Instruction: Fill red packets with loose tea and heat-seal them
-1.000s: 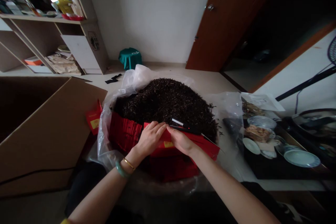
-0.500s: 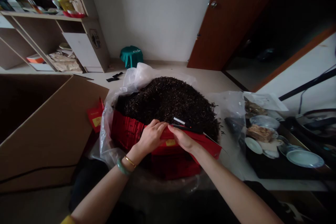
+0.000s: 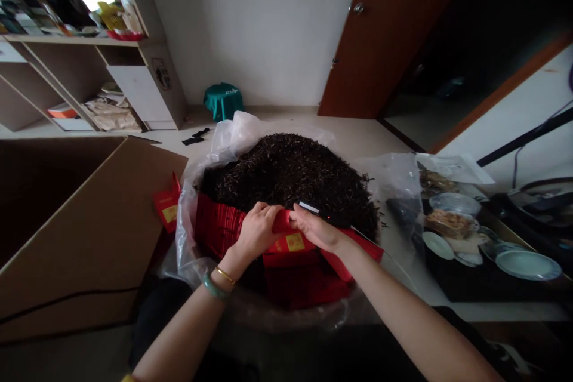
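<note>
Both hands meet over a small red packet [image 3: 290, 241] with a yellow label, held at its top edge. My left hand [image 3: 257, 231] pinches the packet's left corner; a green bangle and a thin gold one circle that wrist. My right hand [image 3: 316, 231] grips the right corner, fingers closed. Behind them rises a big heap of dark loose tea leaves [image 3: 290, 173] inside a clear plastic bag [image 3: 233, 134]. Rows of red packets [image 3: 217, 228] stand packed at the heap's near edge. A thin dark device with a red light [image 3: 319, 211] lies on the tea by my right hand.
A large open cardboard box [image 3: 85, 221] fills the left. One red packet [image 3: 167, 209] leans against it. Plates and bowls of food [image 3: 452, 230] crowd a dark tray at the right. Shelves [image 3: 89, 65], a green stool [image 3: 222, 99] and a brown door [image 3: 380, 30] stand behind.
The packet has been lifted slightly and turned, so its yellow label now shows between my hands. Both hands stay pinched on its top edge.
</note>
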Action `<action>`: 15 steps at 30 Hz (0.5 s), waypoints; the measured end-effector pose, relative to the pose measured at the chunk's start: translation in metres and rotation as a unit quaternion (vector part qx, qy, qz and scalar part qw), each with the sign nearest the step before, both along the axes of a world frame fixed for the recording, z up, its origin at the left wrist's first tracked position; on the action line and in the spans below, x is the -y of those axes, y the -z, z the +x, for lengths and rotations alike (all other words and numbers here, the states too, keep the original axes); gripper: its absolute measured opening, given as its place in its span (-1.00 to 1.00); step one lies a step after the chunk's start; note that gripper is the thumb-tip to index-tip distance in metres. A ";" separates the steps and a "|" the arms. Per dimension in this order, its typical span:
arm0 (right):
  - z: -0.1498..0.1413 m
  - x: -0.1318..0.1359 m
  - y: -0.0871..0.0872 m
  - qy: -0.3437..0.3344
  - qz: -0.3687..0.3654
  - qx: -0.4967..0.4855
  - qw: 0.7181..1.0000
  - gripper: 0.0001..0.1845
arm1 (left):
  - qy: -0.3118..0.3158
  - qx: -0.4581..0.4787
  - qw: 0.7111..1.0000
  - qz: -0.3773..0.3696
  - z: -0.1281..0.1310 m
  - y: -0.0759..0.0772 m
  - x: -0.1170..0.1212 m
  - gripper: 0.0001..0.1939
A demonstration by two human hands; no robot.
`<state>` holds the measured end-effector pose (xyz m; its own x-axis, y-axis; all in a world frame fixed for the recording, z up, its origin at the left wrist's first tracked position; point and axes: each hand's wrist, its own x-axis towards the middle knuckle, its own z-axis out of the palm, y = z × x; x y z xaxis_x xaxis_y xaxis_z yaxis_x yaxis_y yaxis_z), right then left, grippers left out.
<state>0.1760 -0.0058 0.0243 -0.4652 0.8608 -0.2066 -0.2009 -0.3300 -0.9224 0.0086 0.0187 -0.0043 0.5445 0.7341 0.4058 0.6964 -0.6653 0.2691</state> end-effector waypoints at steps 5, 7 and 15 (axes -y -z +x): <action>-0.008 -0.009 -0.005 -0.051 0.039 0.041 0.997 -0.29 | -0.010 0.019 1.000 -0.020 -0.007 -0.003 -0.007 -0.60; -0.009 -0.013 -0.009 -0.055 0.057 0.059 0.995 -0.28 | -0.012 0.025 0.999 -0.017 -0.009 -0.003 -0.009 -0.62; 0.018 -0.032 -0.027 0.075 0.047 0.025 0.996 -0.43 | -0.064 0.102 0.993 -0.011 -0.021 -0.012 -0.018 -0.63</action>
